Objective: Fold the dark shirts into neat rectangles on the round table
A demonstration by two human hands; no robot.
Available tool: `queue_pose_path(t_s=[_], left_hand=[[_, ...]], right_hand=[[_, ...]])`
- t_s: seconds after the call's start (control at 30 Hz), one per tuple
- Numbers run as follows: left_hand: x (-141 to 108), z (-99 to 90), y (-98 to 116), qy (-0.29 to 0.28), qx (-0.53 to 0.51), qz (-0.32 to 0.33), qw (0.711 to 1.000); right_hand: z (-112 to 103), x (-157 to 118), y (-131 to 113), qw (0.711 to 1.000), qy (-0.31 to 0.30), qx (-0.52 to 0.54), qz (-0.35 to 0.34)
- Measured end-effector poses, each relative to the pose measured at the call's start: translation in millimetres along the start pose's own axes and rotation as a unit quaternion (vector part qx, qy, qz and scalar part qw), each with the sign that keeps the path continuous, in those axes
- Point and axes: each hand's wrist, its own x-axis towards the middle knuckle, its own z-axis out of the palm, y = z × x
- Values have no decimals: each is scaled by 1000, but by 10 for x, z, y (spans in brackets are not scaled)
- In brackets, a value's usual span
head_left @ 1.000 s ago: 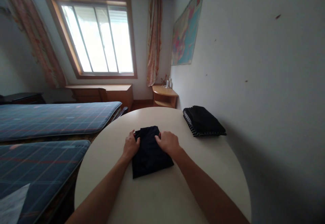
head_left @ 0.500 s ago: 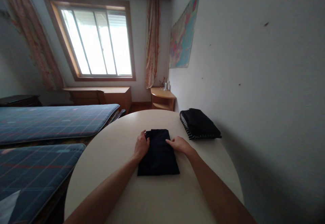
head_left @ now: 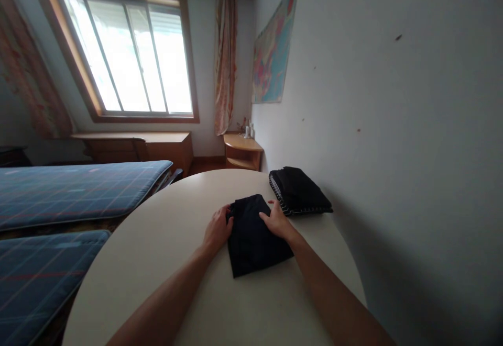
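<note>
- Biggest of all, off to the left: plaid blue mattresses (head_left: 78, 189), well apart from the action.
- Next, the round pale surface (head_left: 157, 262), with plenty of bare room on the left for smoothing cloth flat.
- At its far right, by the wall, sits the black folded stack (head_left: 301, 186), striped at its lower edges. Best not to brush it.
- Here's the centrepiece: the dark folded cloth (head_left: 255, 244), between the two hands near the middle of the surface, turned askew with its near-left corner pointing back at the person. Lying flat or just lifted? Can't tell. Keeping both sides level should stop the layers sliding.
- The hands are apart, one on each side. The left hand (head_left: 217, 229) is clamped on the cloth's far-left edge; even pressure, I'd say, avoids bunching.
- The right hand (head_left: 278, 222) is at the far-right edge, just beside the stack; whether it's truly clamped, I can't tell.
- Smallest, the right thumb (head_left: 264, 216) lies on top of the cloth; pressing lightly there should keep the folds crisp.
</note>
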Motion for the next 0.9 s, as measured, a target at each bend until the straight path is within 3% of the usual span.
queue_pose_path(t_s=[0.17, 0.43, 0.67, 0.8, 0.9], left_hand=[[40, -148, -57, -17, 41, 10, 999], [-33, -130, -85, -58, 115, 8, 992], [-35, -108, -110, -67, 120, 0, 991], [-31, -87, -131, -70, 118, 0, 991], [-27, -72, -150, -73, 121, 2, 990]], right_hand=[[-95, 39, -73, 992, -37, -6, -123], [-533, 383, -504, 979, -14, -120, -167], [-986, 903, -812, 959, 6, -173, -222], [-1480, 1353, -773, 957, 33, -169, -235], [-1792, 1655, -491, 965, 77, -154, -197]])
